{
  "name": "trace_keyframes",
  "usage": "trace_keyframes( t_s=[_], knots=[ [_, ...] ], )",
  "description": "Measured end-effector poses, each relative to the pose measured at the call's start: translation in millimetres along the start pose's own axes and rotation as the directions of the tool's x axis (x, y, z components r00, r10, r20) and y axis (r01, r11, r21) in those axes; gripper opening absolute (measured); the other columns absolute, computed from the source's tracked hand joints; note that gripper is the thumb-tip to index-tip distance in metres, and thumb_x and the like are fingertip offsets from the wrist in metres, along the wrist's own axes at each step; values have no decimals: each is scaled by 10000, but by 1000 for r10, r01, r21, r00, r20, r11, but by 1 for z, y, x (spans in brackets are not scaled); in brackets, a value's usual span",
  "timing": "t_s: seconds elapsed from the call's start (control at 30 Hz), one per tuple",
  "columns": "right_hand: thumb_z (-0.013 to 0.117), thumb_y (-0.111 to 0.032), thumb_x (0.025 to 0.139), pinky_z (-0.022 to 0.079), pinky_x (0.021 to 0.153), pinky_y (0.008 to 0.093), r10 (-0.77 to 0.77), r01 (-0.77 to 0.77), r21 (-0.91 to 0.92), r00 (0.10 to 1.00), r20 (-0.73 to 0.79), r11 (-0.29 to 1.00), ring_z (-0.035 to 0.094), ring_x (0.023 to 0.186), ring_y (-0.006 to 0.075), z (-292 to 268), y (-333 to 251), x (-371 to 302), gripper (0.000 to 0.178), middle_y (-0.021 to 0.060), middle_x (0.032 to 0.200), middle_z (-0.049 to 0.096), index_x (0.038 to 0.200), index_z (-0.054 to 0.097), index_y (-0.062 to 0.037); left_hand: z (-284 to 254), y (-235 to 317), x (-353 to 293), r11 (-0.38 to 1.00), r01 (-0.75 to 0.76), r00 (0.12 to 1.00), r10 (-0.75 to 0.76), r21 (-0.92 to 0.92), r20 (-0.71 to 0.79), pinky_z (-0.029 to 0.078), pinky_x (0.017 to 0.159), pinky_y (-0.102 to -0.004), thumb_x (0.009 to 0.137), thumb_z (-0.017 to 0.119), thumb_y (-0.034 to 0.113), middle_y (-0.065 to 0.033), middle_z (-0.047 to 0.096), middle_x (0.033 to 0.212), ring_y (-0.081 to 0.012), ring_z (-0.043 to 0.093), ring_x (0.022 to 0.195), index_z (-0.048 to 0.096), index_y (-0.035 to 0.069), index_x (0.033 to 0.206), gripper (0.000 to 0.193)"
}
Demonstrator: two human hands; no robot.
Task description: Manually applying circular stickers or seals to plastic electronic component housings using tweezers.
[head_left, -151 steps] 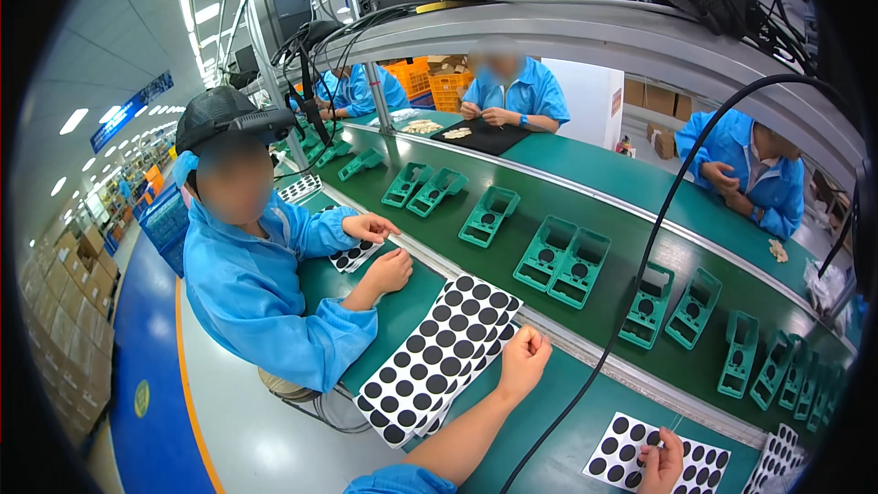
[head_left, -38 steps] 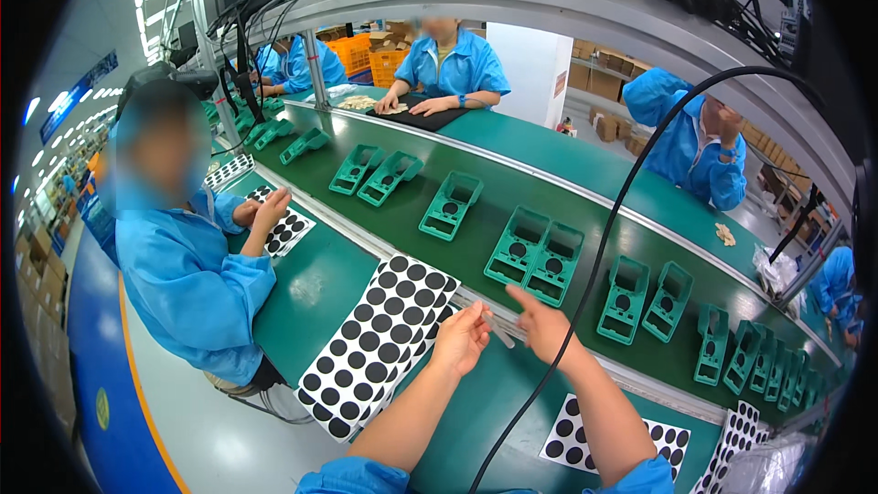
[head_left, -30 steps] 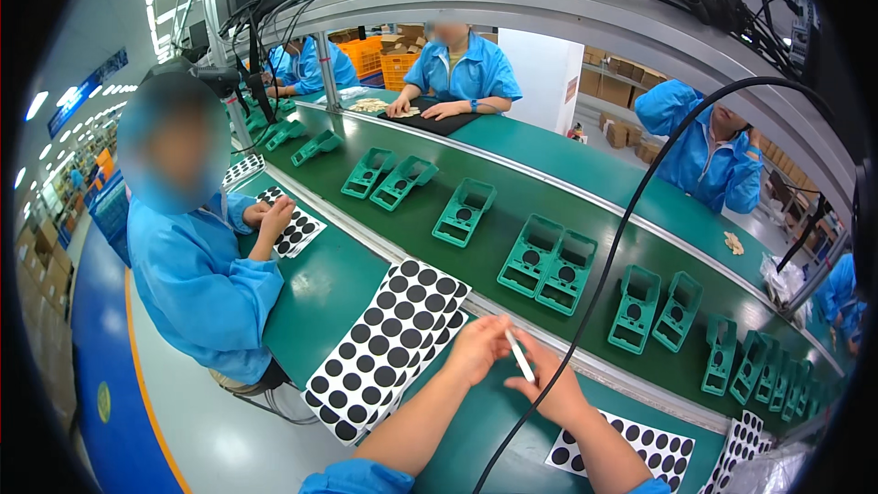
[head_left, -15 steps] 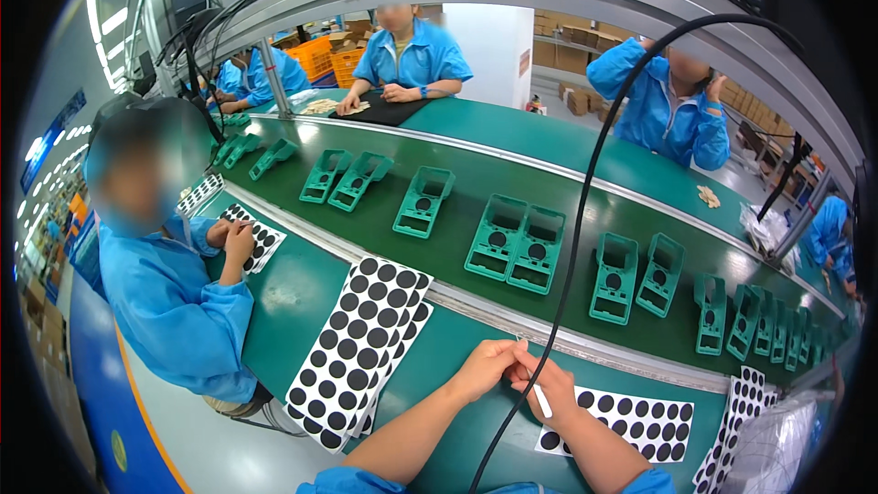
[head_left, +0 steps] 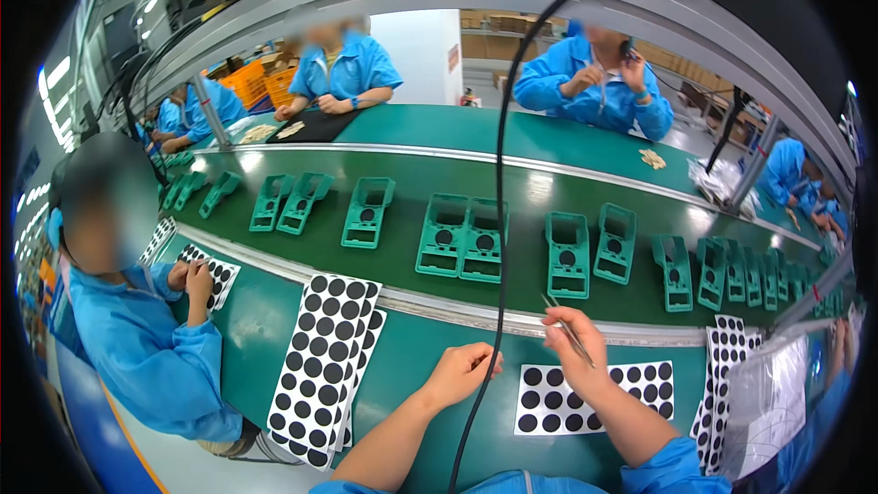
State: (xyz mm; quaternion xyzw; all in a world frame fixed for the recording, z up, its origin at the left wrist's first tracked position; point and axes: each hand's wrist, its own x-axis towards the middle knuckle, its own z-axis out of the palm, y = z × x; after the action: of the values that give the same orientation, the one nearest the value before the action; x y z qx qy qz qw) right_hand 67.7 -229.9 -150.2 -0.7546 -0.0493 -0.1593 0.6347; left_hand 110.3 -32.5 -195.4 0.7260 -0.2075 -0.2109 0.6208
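Observation:
My right hand [head_left: 580, 349] is closed around thin metal tweezers [head_left: 571, 337], their tips rising toward the edge of the conveyor belt. Below that hand lies a white sheet of round black stickers [head_left: 563, 400], partly covered by my wrist. My left hand [head_left: 457, 375] is raised over the green table with its fingers curled in; a black cable [head_left: 495, 311] crosses in front of its fingertips, and whatever they hold cannot be made out. Beyond my hands, green plastic housings [head_left: 569, 259] stand along the belt, several with a black disc on them.
To the left is a stack of sticker sheets [head_left: 315, 361]; more sheets [head_left: 721, 375] and a clear plastic bag [head_left: 773, 393] lie at the right. A co-worker [head_left: 137, 338] sits at my left. Other people work across the belt [head_left: 393, 160]. A metal frame [head_left: 412, 0] spans overhead.
My hands were together and have parted. The right hand with the tweezers has moved up and right, toward the belt; the left stays lower, curled. The view has shifted to the right.

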Motion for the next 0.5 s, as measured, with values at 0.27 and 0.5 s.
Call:
trace_keyframes(
  t_s=[0.27, 0.5],
  knots=[
    [454, -15, 880, 431, 818, 303, -37, -24, -268, 974, -223, 963, 573, 869, 201, -48, 52, -76, 178, 110, 959, 591, 1048, 512, -2, 70, 16, -17, 360, -545, 833, 336, 757, 440, 230, 1040, -455, 859, 508, 413, -76, 367, 1375, -224, 333, 1279, 415, 95, 1292, 545],
    [518, 12, 846, 452, 787, 279, 25, -83, -291, 980, -197, 953, 571, 872, 180, -42, 56, -68, 243, 125, 951, 588, 1084, 472, 5, 63, -2, -15, 369, -521, 851, 294, 769, 435, 233, 1044, -458, 857, 509, 429, -72, 355, 1387, -227, 342, 1278, 402, 96, 1301, 566]
  ],
)
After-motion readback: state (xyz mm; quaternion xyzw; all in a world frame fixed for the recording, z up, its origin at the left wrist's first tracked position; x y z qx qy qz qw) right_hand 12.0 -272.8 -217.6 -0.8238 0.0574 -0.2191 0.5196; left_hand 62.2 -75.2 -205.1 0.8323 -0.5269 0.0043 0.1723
